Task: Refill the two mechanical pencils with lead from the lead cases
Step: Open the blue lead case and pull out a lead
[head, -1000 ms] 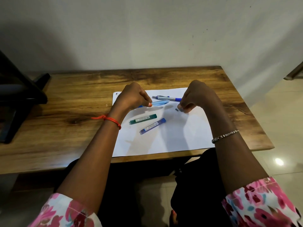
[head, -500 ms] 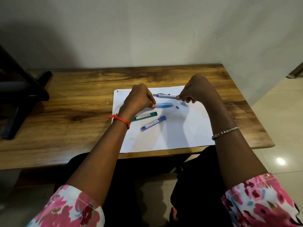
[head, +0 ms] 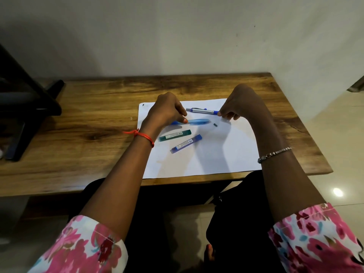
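Note:
A white sheet of paper (head: 216,154) lies on the wooden table (head: 88,115). My left hand (head: 165,111) grips a translucent light-blue mechanical pencil (head: 197,121) by its left end, and the pencil lies low over the paper. My right hand (head: 242,103) has its fingers curled, and its fingertips pinch the blue end of a silver mechanical pencil (head: 201,110) lying on the paper. A small dark piece (head: 215,125) rests just right of the blue pencil's end. A green lead case (head: 175,135) and a blue lead case (head: 186,143) lie side by side below the pencils.
A black stand or monitor base (head: 25,107) occupies the table's left end. A wall runs along the far edge. The table's right edge drops to a tiled floor (head: 344,174). My lap is under the near edge.
My right hand has moved from the small dark piece up to the blue end of the silver pencil. My left hand shifted slightly with the light-blue pencil.

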`<move>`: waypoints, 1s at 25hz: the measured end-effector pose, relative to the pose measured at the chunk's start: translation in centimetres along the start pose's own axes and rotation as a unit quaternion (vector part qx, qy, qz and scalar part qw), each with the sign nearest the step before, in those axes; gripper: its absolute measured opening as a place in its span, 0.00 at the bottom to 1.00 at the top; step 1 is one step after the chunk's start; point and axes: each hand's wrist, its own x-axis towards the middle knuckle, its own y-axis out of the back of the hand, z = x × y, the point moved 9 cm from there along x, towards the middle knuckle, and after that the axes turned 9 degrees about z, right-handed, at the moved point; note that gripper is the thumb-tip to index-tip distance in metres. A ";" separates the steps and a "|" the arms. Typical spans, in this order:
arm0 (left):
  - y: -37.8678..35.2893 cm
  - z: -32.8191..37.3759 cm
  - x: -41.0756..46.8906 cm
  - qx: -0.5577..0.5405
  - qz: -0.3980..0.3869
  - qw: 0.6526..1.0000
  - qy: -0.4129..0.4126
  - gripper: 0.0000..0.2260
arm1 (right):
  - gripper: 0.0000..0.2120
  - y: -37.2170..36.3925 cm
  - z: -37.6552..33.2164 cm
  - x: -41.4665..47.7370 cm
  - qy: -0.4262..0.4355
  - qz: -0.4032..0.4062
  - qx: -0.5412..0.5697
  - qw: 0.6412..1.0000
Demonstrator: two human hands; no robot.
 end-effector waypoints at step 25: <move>-0.9 -0.2 -0.7 0.140 -0.135 0.977 -0.086 0.10 | 0.09 0.6 -1.5 -0.4 0.049 0.000 0.083 0.995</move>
